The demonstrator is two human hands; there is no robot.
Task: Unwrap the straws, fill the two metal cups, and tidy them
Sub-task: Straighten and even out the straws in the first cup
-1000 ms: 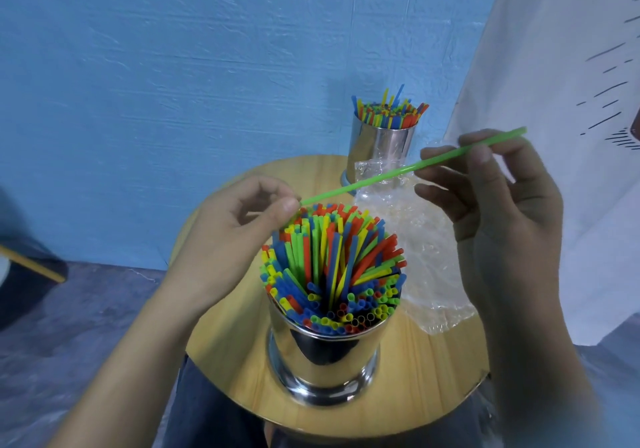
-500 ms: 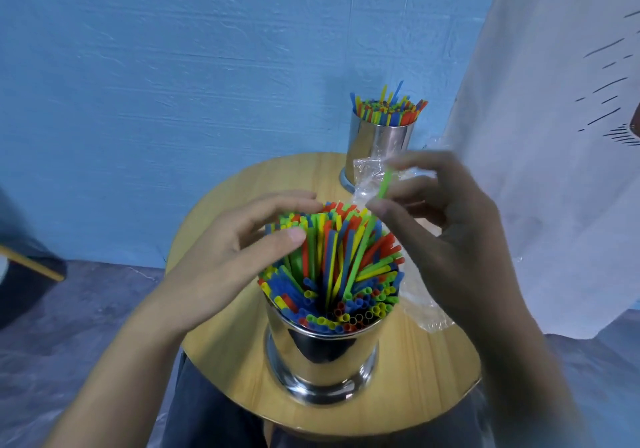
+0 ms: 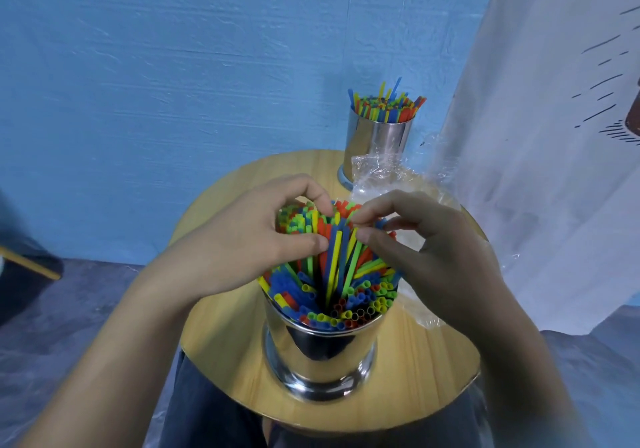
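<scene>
A shiny metal cup [image 3: 322, 354] stands at the front of the round wooden table [image 3: 225, 343], packed with coloured straws [image 3: 339, 274] that fan out at the top. My left hand [image 3: 242, 240] curls over the left side of the straw tops, thumb and fingers gripping a bunch. My right hand [image 3: 433, 250] comes in from the right and pinches straw tips between thumb and forefinger. The two hands almost meet over the cup. A second metal cup [image 3: 379, 139], also full of straws [image 3: 386, 103], stands at the table's far edge.
Crumpled clear plastic wrap [image 3: 381, 177] lies between the two cups and runs on behind my right hand. A white cloth [image 3: 536, 170] hangs along the right side. A blue wall [image 3: 173, 67] rises behind the table. My legs are under the table's near edge.
The green straw held level between both hands a second ago has gone down into the near cup. Both hands have closed in on the straw tops.
</scene>
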